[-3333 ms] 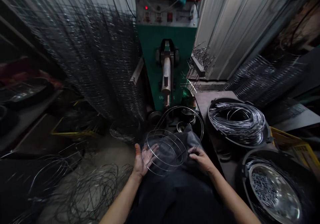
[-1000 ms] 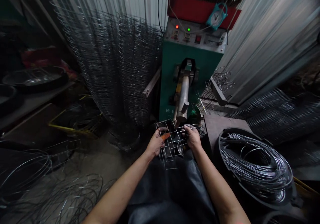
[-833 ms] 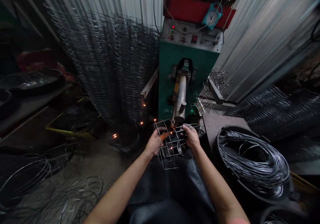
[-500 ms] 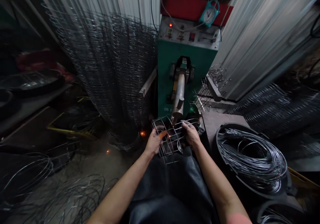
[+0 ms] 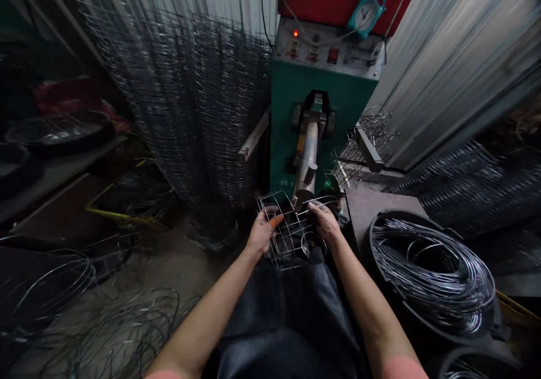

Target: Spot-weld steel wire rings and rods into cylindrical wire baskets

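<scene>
my left hand (image 5: 262, 232) pinches the left side of the wire frame (image 5: 288, 233), an orange cover (image 5: 276, 221) on its thumb; my right hand (image 5: 322, 219) pinches the frame's upper right, so it hangs between my hands, over the dark apron (image 5: 291, 317); just ahead of them is the metal arm (image 5: 308, 159) of the green machine (image 5: 283, 102); right of my right hand sits a tub (image 5: 374, 243) of wire rings (image 5: 435, 277); farther off, beyond my left hand, stand stacked wire hoops (image 5: 181, 108).
</scene>
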The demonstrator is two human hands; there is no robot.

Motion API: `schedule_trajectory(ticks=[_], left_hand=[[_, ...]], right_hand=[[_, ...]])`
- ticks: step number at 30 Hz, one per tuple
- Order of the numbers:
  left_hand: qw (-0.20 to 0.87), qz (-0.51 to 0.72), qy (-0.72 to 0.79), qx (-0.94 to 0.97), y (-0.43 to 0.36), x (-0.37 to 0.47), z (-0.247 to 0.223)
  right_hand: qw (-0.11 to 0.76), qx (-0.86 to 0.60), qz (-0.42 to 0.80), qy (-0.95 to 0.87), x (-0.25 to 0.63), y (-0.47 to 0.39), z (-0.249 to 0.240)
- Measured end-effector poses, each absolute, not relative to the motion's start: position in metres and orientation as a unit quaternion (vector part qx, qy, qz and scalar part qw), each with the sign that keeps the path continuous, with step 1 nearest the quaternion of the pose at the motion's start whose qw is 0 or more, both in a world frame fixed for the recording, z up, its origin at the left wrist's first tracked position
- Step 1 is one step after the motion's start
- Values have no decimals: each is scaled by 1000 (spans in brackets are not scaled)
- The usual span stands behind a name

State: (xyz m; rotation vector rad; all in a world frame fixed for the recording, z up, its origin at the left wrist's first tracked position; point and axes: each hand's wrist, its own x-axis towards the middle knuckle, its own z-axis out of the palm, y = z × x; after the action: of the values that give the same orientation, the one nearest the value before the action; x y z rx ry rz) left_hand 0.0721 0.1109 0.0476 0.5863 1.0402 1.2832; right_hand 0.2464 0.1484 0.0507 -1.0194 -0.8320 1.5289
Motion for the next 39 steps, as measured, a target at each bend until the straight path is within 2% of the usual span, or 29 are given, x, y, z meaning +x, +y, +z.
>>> schedule_trajectory(ticks=[13,23,31,39], left_hand=[[643,545,469,264,126,71,47],[637,543,474,273,128,70,46],[650,528,466,285,129,66,49],[633,550,478,262,99,82,48]], right_hand=[[549,-456,599,-363,244,163,43],[545,-451,611,-356,241,158,47],[579,-454,643,-211,254,176,46],[563,-509,622,-192,264,168,46]])
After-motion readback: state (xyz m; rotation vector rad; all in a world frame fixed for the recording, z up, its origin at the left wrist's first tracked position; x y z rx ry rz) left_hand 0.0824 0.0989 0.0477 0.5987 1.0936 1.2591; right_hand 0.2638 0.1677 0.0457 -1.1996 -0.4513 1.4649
